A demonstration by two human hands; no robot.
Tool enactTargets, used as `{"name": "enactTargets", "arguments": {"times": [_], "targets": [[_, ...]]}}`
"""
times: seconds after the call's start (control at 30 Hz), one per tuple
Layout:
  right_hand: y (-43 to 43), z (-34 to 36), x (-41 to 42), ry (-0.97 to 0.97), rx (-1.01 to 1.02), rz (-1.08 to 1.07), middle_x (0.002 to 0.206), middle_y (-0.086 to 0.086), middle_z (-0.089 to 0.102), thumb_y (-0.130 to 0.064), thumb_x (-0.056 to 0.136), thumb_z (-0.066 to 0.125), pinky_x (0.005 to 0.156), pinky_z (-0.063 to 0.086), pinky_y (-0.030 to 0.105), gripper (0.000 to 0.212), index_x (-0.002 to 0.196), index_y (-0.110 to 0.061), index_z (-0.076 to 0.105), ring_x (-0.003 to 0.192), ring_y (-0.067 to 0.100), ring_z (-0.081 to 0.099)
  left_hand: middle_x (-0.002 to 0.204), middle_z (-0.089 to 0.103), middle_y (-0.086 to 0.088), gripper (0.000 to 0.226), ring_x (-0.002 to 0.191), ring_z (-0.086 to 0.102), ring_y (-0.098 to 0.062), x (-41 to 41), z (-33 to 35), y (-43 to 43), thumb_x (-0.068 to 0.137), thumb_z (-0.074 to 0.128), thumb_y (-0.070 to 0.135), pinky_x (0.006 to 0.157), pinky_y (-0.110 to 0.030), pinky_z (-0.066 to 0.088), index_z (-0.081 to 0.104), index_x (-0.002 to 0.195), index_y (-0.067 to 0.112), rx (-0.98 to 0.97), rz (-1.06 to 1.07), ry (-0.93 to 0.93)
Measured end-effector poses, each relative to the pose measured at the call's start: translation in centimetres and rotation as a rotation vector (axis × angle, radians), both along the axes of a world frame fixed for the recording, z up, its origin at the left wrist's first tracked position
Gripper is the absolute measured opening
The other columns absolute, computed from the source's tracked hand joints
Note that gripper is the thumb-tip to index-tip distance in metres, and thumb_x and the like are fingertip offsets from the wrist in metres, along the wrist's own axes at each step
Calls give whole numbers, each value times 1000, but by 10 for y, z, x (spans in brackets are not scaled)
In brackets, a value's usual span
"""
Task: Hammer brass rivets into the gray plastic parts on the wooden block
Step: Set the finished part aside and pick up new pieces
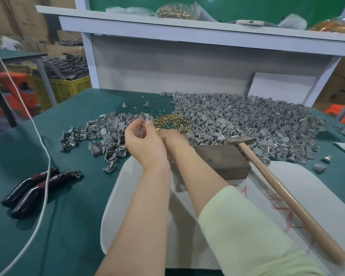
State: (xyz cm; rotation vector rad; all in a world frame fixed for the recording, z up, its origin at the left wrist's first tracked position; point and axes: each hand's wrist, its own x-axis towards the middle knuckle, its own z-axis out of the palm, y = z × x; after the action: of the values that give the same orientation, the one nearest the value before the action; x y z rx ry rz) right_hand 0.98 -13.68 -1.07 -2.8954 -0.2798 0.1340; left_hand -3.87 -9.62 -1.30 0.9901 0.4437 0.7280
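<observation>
My left hand (145,142) is raised over the table and pinches a blurred gray plastic part (143,124) in its curled fingers. My right hand (174,141) crosses just behind it, reaching into the small heap of brass rivets (167,118); its fingers are hidden by the left hand. The dark wooden block (223,161) lies right of both wrists. A hammer (267,176) rests across it, its steel head at the block's far corner and its wooden handle pointing to the lower right; neither hand touches it.
A big pile of gray parts (247,120) fills the table's back right, a smaller pile (108,134) lies left. A white tray (327,186) sits under the block. Two black tools (32,188) and a white cable (42,148) lie left. A white shelf unit (167,62) stands behind.
</observation>
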Motion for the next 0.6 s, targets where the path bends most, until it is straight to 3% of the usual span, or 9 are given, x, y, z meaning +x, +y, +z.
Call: {"name": "enactTargets", "arguments": {"times": [0.07,0.17,0.27,0.3,0.37,0.43,0.53,0.6], "targets": [[2,-1,1,-1,6,11,110,9,66,-16,92,48,88,50,35,25,110,-11,64,98,28,62,102,61,2,18,75,55,7,-1,0,0,90,62,9,63,-1,44,61,107,12,11,-4,12],[-4,6,2,-71,46,-28,94,11,62,-8,91,50,72,46,30,11,88,-4,59,82,27,57,106,61,-1,19,76,56,6,-3,2,0,89,62,7,66,-2,45,59,107,13,42,-15,-4],[-29,24,3,-214,235,-96,100,11,64,-7,93,50,79,52,33,13,97,-1,61,91,25,62,101,62,3,22,79,58,7,-4,4,-5,89,61,5,71,-5,45,56,108,16,166,-121,-38],[-42,32,-1,-231,369,-113,100,8,64,-8,93,51,79,53,34,11,97,-6,61,89,22,62,100,61,4,23,82,58,6,-5,3,-9,90,60,5,74,-7,45,55,109,16,234,-181,-36],[-70,43,-16,-222,625,-133,87,0,61,-8,92,54,65,50,28,12,86,-18,59,71,15,58,101,62,4,20,89,59,-2,-7,1,-16,91,58,4,84,-13,46,58,108,15,410,-307,-18],[-96,48,-33,-172,757,-147,71,-2,58,-6,90,59,58,46,25,18,78,-20,59,59,13,52,103,65,1,20,95,60,-9,-10,-1,-24,91,58,3,92,-21,47,63,109,10,604,-422,24],[-121,44,-57,-98,748,-143,64,1,61,-7,87,64,55,49,17,14,76,-15,63,56,9,54,109,68,-1,25,101,62,-15,-16,-4,-36,91,56,4,96,-27,47,68,111,12,863,-560,66],[-130,36,-66,-89,728,-171,71,5,66,-9,86,66,62,53,21,13,75,-16,65,61,10,58,113,67,-2,29,104,61,-18,-20,-4,-44,91,52,4,95,-32,48,70,111,16,1050,-610,82]]}}
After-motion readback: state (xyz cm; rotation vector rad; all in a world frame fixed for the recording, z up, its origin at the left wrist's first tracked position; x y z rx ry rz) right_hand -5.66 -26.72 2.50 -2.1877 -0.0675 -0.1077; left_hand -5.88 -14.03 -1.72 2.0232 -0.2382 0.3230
